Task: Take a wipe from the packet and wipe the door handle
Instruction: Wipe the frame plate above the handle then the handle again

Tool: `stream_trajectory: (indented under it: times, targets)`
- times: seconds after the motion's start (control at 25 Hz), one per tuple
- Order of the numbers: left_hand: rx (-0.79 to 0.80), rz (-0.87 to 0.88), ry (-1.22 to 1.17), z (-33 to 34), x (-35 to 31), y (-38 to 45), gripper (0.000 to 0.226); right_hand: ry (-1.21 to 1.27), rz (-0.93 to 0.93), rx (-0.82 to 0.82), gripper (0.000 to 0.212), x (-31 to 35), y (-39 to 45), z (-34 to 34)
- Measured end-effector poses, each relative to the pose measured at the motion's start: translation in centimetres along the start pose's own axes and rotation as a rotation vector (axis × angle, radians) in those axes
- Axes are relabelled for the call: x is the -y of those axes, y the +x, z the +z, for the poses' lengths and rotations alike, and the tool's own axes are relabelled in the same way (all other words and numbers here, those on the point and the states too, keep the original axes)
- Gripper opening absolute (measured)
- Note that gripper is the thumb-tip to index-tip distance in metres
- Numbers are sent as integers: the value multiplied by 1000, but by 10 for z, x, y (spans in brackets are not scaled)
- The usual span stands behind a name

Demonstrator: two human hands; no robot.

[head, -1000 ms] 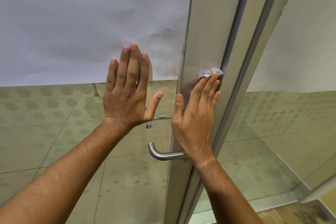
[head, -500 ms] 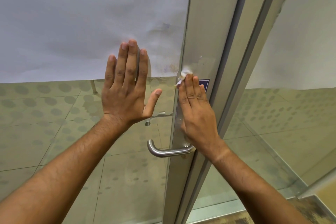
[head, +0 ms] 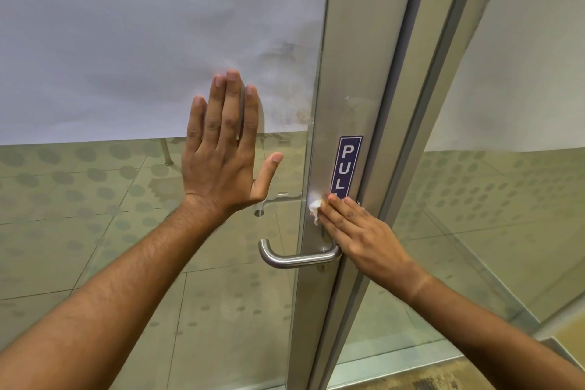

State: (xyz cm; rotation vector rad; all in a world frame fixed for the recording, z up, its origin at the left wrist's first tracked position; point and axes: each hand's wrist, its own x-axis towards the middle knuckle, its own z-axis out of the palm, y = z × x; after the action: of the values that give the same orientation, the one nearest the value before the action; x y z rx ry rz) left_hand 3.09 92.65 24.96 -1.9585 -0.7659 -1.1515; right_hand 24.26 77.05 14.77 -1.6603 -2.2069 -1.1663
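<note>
Pressing a crumpled white wipe (head: 314, 208) against the metal door frame (head: 348, 79), our right hand (head: 361, 237) lies flat with its fingers (head: 340, 215) together and stretched out, so the wipe is pinned under the fingertips rather than pinched. It sits just above the door handle (head: 294, 258), close under the blue PULL sticker (head: 346, 165), whose last letter the fingers cover. Our left hand (head: 221, 152) is spread open on the glass pane (head: 126, 231), fingers mostly side by side and the thumb splayed, holding nothing; we judge it is steadying the door.

We take the step in hand to be the wiping itself, with the wipe already out of its packet. So far the wipe touches only the frame above the lever, not the lever. The next move, as we see it, calls for sliding the hand down onto the handle's base and then along the curved bar, wrapping the wipe around it so that the underside gets cleaned too.

Much is hard to make out. Most of the wipe is hidden under the fingers; only a small bunched corner shows. The heel of the right hand covers where the handle meets the frame. The packet is nowhere in view. The upper glass is masked by a pale sheet (head: 142, 35), smudged near the frame.
</note>
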Motion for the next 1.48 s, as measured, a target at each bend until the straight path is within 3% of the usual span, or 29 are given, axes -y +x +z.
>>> stream_trajectory:
  times: [0.12,0.28,0.36,0.68,0.92,1.04,1.32,1.48]
  targets:
    - [-2,2,0,-1,-1,-1,89,146,96,-20,48,7,-5,-10]
    - [0,1,7,0,0,0,88,658,797,-476,54,22,-2,-33]
    - [2,-1,-3,0,-1,0,87,735,968,-562,53,28,-7,-35]
    - [-10,9,-46,1,0,-1,87,627,777,-182,59,69,-20,-12]
    - [35,26,-144,4,-6,-21,88,774,864,-29,57,80,-2,-19]
    - [90,47,-161,9,-16,-42,91,736,875,36,67,87,8,-19]
    - [82,43,-141,17,-24,-50,99,1104,1499,-170,38,86,17,-32]
    - [75,30,-129,18,-26,-49,98,1312,1671,-234,25,79,13,-24]
